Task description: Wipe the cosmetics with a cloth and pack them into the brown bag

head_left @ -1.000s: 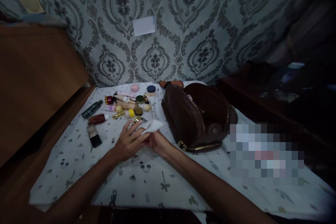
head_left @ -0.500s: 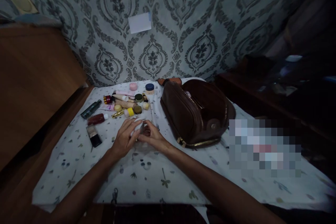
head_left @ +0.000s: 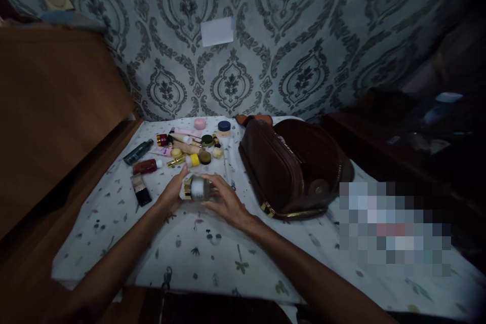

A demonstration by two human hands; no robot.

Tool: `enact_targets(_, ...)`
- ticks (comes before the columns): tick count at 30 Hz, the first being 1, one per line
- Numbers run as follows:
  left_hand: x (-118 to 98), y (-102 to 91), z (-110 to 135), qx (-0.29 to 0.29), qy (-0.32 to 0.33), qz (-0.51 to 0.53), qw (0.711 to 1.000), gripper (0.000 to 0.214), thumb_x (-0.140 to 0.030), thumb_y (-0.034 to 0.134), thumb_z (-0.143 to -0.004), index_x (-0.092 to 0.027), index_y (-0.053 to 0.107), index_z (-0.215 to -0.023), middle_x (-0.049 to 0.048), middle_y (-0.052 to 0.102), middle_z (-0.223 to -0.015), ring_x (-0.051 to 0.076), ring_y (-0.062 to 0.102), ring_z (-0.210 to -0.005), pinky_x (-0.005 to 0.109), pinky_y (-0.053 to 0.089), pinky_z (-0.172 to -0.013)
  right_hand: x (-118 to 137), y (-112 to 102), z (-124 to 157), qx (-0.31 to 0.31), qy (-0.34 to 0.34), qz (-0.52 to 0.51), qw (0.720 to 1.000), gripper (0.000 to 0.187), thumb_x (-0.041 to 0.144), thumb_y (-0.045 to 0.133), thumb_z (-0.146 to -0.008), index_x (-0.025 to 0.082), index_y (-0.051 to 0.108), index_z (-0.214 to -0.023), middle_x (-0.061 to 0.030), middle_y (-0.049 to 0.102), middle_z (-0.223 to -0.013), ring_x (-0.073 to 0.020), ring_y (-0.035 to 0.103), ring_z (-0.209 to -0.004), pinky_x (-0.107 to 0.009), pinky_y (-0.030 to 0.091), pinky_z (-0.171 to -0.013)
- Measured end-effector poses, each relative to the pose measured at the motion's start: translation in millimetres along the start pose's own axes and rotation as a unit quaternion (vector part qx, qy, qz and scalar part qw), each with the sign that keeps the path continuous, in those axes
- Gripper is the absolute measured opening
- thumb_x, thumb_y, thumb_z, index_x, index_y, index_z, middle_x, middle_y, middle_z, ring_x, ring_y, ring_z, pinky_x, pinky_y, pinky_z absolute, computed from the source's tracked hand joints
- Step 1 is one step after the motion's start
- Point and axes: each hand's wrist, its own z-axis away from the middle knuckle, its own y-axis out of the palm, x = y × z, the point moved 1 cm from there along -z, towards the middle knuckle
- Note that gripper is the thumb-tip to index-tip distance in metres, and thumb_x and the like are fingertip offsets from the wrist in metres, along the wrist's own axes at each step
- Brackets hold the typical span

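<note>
Between my two hands a cosmetic jar (head_left: 198, 188) lies on its side in the air, its gold lid pointing left and its pale body pointing right. My left hand (head_left: 175, 188) is closed at the lid end, thumb along the top and the other fingers mostly hidden. From the right, my right hand (head_left: 225, 200) grips the jar's base with thumb and fingers. Just beyond the jar are a yellow-banded bottle (head_left: 193, 160), a gold tube (head_left: 175, 161) and a dark-lidded pot (head_left: 205, 157).
A brown leather bag (head_left: 273, 172) stands unzipped on the right. Left of my hands lie a flat brush (head_left: 140, 191), a dark red bottle (head_left: 146, 166) and a dark green tube (head_left: 138, 151). At the back are a pink pot (head_left: 200, 123) and a blue-lidded jar (head_left: 224, 128).
The jar has turned in my hands, so its gold lid and side now show. My right hand has opened wider around its base, and the view has shifted slightly left.
</note>
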Motion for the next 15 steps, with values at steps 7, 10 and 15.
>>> enact_targets(7, 4, 10.3, 2, -0.042, 0.042, 0.056, 0.997, 0.046, -0.061, 0.062, -0.079, -0.017, 0.055, -0.070, -0.0048, 0.051, -0.050, 0.011, 0.049, -0.041, 0.019, 0.034, -0.032, 0, 8, 3, -0.060, 0.034, -0.015, 0.997, 0.068, 0.037, 0.062, -0.086, 0.029, 0.036, -0.148, -0.0103, 0.046, -0.139, -0.0247, 0.050, -0.123, -0.042, 0.046, -0.101)
enact_targets(10, 11, 9.3, 0, -0.047, 0.096, 0.027, 0.994, 0.047, -0.063, 0.066, -0.073, -0.017, 0.054, -0.071, -0.0059, 0.050, -0.053, 0.010, 0.048, -0.045, 0.020, 0.035, -0.039, -6, 15, 3, -0.099, 0.063, -0.039, 0.992, 0.078, 0.040, 0.070, -0.079, 0.026, 0.036, -0.147, -0.0113, 0.047, -0.139, -0.0276, 0.046, -0.129, -0.044, 0.042, -0.105)
enact_targets(15, 9, 11.2, 6, -0.077, 0.207, -0.102, 0.970, 0.045, -0.061, 0.063, -0.076, -0.020, 0.047, -0.066, -0.0066, 0.044, -0.059, 0.010, 0.045, -0.057, 0.022, 0.039, -0.055, -6, 16, 1, -0.153, 0.132, -0.081, 0.976, 0.090, 0.037, 0.087, -0.055, 0.023, 0.045, -0.133, -0.0086, 0.057, -0.121, -0.0298, 0.053, -0.117, -0.041, 0.048, -0.096)
